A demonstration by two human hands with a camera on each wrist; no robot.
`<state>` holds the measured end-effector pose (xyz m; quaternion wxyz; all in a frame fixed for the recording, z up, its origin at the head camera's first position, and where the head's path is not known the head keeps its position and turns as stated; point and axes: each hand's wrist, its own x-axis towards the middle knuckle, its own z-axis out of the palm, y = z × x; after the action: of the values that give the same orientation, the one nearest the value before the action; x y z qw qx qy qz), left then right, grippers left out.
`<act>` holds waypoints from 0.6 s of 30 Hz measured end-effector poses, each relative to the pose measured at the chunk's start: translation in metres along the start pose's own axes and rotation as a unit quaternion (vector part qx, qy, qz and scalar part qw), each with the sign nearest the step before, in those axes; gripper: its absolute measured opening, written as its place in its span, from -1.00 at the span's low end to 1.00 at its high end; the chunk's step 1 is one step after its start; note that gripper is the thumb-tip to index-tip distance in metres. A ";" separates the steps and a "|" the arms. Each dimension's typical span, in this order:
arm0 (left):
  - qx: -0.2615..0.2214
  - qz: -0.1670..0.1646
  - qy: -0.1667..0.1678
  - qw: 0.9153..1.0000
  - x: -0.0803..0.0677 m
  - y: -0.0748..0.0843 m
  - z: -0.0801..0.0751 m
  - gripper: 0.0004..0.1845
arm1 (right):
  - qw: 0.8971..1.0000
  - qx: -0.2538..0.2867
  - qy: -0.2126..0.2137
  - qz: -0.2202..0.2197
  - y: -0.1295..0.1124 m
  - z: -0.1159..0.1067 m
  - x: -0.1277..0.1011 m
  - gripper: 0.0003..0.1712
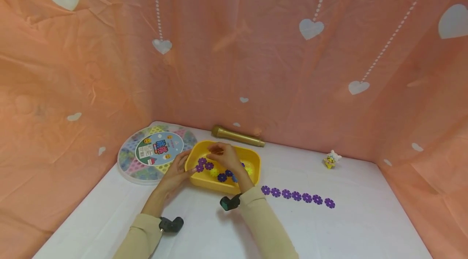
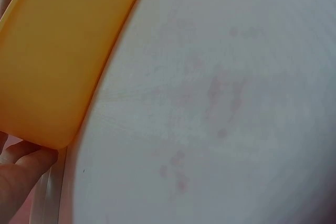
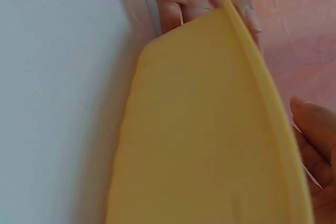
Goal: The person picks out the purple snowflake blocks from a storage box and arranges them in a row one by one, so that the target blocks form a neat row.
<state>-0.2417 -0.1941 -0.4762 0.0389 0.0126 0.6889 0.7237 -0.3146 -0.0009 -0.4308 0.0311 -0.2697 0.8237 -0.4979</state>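
Observation:
A yellow plastic basin [image 1: 215, 186] stands on the white table, with purple, blue and yellow flower-shaped pieces lying inside. My left hand [image 1: 177, 175] grips its left end, thumb at the rim and fingers along the outside wall. In the left wrist view, the fingers [image 2: 26, 174] touch the basin's lower corner. My right hand [image 1: 226, 157] hovers over the basin with loosely bent fingers, and I see nothing held in it. The right wrist view shows that hand [image 3: 317, 145] partly hidden behind the basin wall [image 3: 194, 124]. Right of the basin, several purple flower pieces [image 1: 296, 196] lie in a row.
A round board game box [image 1: 128, 145] lies at the left, close behind my left hand. Behind the basin is a gold microphone [image 1: 237, 135]. A small white and yellow figurine [image 1: 331, 160] stands at the back right. Peach curtains [image 1: 256, 68] enclose the table.

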 end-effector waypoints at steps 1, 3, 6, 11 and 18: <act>-0.001 0.000 0.001 1.000 0.000 0.000 0.000 -0.25 | 1.000 -0.002 -0.003 0.003 0.000 0.001 0.000 -0.72; -0.001 -0.002 0.003 1.000 0.001 0.001 0.000 -0.25 | 1.000 -0.005 -0.006 0.003 0.002 0.003 0.000 -0.72; 0.007 -0.005 0.008 1.000 0.001 0.001 0.001 -0.25 | 1.000 -0.009 -0.008 0.001 0.006 0.005 0.000 -0.72; 0.018 -0.007 0.014 1.000 0.001 0.002 0.001 -0.25 | 1.000 -0.023 -0.009 0.011 0.017 0.011 -0.001 -0.74; 0.006 -0.008 0.014 1.000 0.000 0.001 0.001 -0.24 | 0.997 -0.068 -0.025 0.009 0.025 0.018 -0.002 -0.70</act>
<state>-0.2418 -0.1937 -0.4752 0.0346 -0.0027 0.6938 0.7193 -0.3177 -0.0058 -0.4608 0.0380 -0.2759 0.8568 -0.4339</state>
